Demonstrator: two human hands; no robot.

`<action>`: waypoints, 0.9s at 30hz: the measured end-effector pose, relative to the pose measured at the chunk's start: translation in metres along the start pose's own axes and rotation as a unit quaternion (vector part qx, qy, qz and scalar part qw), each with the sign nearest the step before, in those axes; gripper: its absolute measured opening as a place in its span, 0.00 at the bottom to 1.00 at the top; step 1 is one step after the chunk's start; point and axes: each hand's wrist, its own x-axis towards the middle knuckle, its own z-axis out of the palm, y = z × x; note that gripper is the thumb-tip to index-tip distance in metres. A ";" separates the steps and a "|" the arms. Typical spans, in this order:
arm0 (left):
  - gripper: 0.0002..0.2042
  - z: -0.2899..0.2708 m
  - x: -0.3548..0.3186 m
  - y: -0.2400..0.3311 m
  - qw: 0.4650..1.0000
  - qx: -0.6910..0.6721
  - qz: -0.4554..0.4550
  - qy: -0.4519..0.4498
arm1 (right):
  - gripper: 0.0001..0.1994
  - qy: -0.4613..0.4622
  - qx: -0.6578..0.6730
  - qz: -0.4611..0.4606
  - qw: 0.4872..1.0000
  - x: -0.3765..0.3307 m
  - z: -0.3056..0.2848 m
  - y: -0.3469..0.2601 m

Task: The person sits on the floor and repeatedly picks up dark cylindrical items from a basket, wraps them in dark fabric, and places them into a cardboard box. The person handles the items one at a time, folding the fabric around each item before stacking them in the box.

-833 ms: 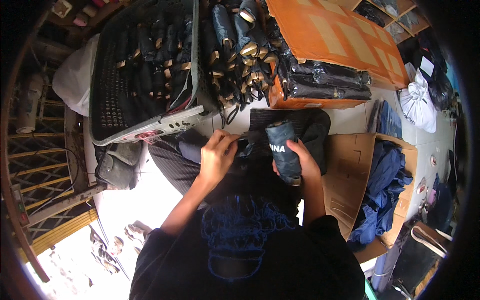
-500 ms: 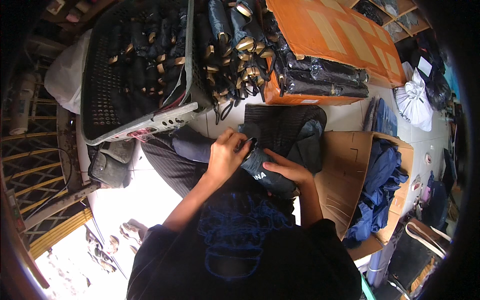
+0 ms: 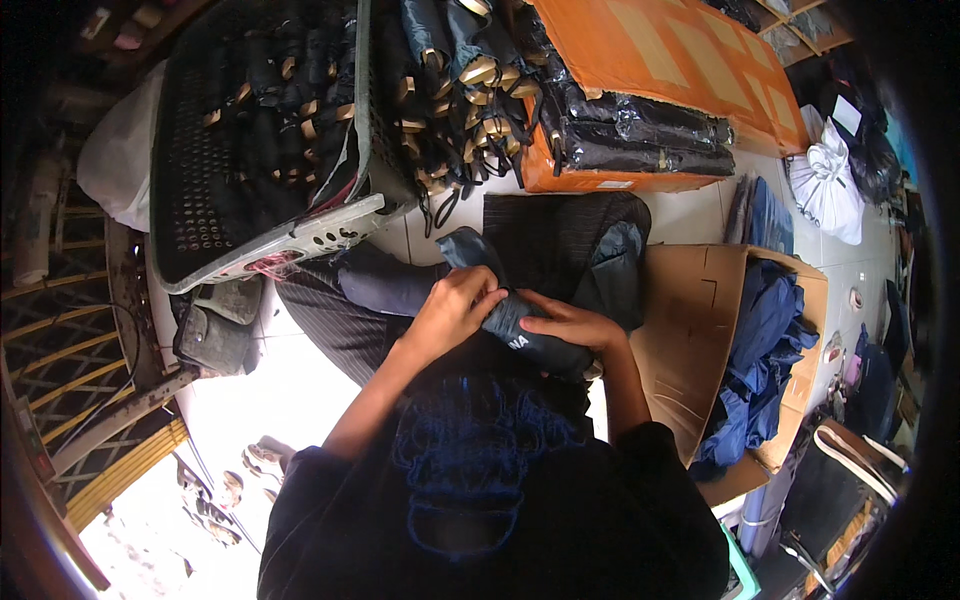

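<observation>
Umbrella: rolled, dark grey-blue umbrella (image 3: 545, 355) with white lettering on its side; below and right of the basket (image 3: 365, 210), in front of the person's body, lying slantwise, one end toward the basket.
Left hand: left hand (image 3: 458, 308) grasping the umbrella at the end nearer the basket, thumb and fingers bunched tight; exact part under the fingertips hidden.
Right hand: right hand (image 3: 578, 325) wrapped over the umbrella farther from the basket, thumb lying across its top.
Loose cloth: grey-blue cloth (image 3: 462, 248) just past the left hand, on the basket side; cannot tell if joined to the umbrella.
Clothes: dark pinstriped trousers (image 3: 325, 315) just below the basket; black shirt (image 3: 460, 490) with blue outline print, farther below it.
Basket load: dark rolled bundles (image 3: 265, 110) inside, several with tan ends showing.
Pile: more rolled bundles (image 3: 470, 95), tan ends and black loops, just right of the basket.
Orange box: orange box (image 3: 665, 55) right of the basket, beyond the pile; black packets (image 3: 640, 145) in shiny wrap at its near side.
Carton: brown carton (image 3: 685, 320) right of and lower than the basket, blue cloth (image 3: 755, 350) heaped inside.
Sack: tied white sack (image 3: 828, 180), well right of the basket.
</observation>
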 end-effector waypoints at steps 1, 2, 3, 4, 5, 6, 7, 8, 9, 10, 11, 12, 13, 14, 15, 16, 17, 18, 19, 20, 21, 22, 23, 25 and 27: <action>0.07 0.000 -0.001 -0.001 1.000 -0.015 -0.004 0.000 | 0.40 0.009 0.014 0.011 1.000 -0.003 0.000 -0.004; 0.07 -0.001 -0.003 -0.003 1.000 -0.022 -0.008 -0.003 | 0.39 0.000 0.069 0.020 0.997 -0.005 0.000 -0.005; 0.07 -0.002 -0.004 -0.004 1.000 -0.029 -0.011 -0.005 | 0.38 -0.010 0.123 0.029 0.992 -0.007 -0.002 -0.006; 0.07 -0.003 -0.006 -0.005 0.999 -0.035 -0.015 -0.006 | 0.37 -0.020 0.177 0.038 0.983 -0.009 -0.003 -0.006; 0.07 -0.003 -0.008 -0.006 0.999 -0.041 -0.031 -0.004 | 0.36 -0.006 0.209 0.019 0.978 -0.010 -0.002 -0.006; 0.07 -0.003 -0.010 -0.006 0.998 -0.047 -0.045 -0.003 | 0.35 0.008 0.241 -0.001 0.971 -0.011 0.001 -0.005; 0.07 -0.002 -0.012 -0.006 0.997 -0.053 -0.059 -0.002 | 0.34 0.023 0.272 -0.021 0.962 -0.011 0.003 -0.005; 0.07 -0.001 -0.013 -0.005 0.995 -0.060 -0.075 0.008 | 0.33 0.031 0.268 -0.015 0.963 -0.011 0.006 -0.006; 0.07 -0.001 -0.014 -0.004 0.994 -0.067 -0.090 0.018 | 0.33 0.039 0.263 -0.010 0.964 -0.010 0.008 -0.007; 0.07 0.000 -0.015 -0.002 0.991 -0.073 -0.105 0.029 | 0.33 0.047 0.259 -0.005 0.965 -0.009 0.010 -0.008; 0.07 0.002 -0.017 -0.004 0.990 -0.078 -0.114 0.038 | 0.32 0.071 0.226 -0.014 0.971 -0.003 0.011 -0.001; 0.06 0.005 -0.019 -0.007 0.988 -0.082 -0.123 0.048 | 0.32 0.094 0.192 -0.024 0.977 0.005 0.013 0.006; 0.06 0.008 -0.021 -0.008 0.986 -0.087 -0.132 0.058 | 0.32 0.117 0.159 -0.033 0.980 0.010 0.014 0.011; 0.06 0.011 -0.022 -0.008 0.984 -0.075 -0.141 0.075 | 0.32 0.137 0.096 -0.068 0.984 0.013 0.015 0.016; 0.06 0.015 -0.021 -0.003 0.982 -0.063 -0.149 0.093 | 0.32 0.154 0.032 -0.103 0.982 0.016 0.017 0.015; 0.06 0.018 -0.020 0.000 0.980 -0.052 -0.158 0.110 | 0.32 0.172 -0.033 -0.138 0.975 0.018 0.020 0.012; 0.06 0.020 -0.019 0.001 0.980 -0.042 -0.156 0.118 | 0.32 0.178 -0.058 -0.136 0.973 0.017 0.023 0.008; 0.07 0.021 -0.018 0.002 0.980 -0.033 -0.152 0.126 | 0.32 0.184 -0.085 -0.134 0.970 0.014 0.026 0.001; 0.08 0.021 -0.017 0.002 0.979 -0.024 -0.149 0.134 | 0.32 0.190 -0.111 -0.132 0.966 0.013 0.027 -0.003; 0.09 0.020 -0.016 0.002 0.982 -0.016 -0.141 0.127 | 0.32 0.198 -0.109 -0.139 0.964 0.013 0.028 -0.003; 0.10 0.017 -0.014 0.001 0.984 -0.010 -0.134 0.119 | 0.32 0.206 -0.105 -0.146 0.962 0.012 0.027 -0.003; 0.12 0.014 -0.013 0.001 0.986 -0.004 -0.126 0.111 | 0.32 0.214 -0.102 -0.153 0.959 0.011 0.027 -0.003; 0.12 0.011 -0.012 0.000 0.990 -0.005 -0.099 0.102 | 0.31 0.212 -0.092 -0.153 0.961 0.009 0.026 -0.006; 0.12 0.006 -0.010 -0.002 0.996 -0.008 -0.044 0.080 | 0.30 0.208 -0.071 -0.153 0.963 0.004 0.026 -0.012; 0.11 0.002 -0.009 0.000 0.996 0.018 -0.054 0.075 | 0.29 0.203 -0.067 -0.145 0.966 0.004 0.025 -0.011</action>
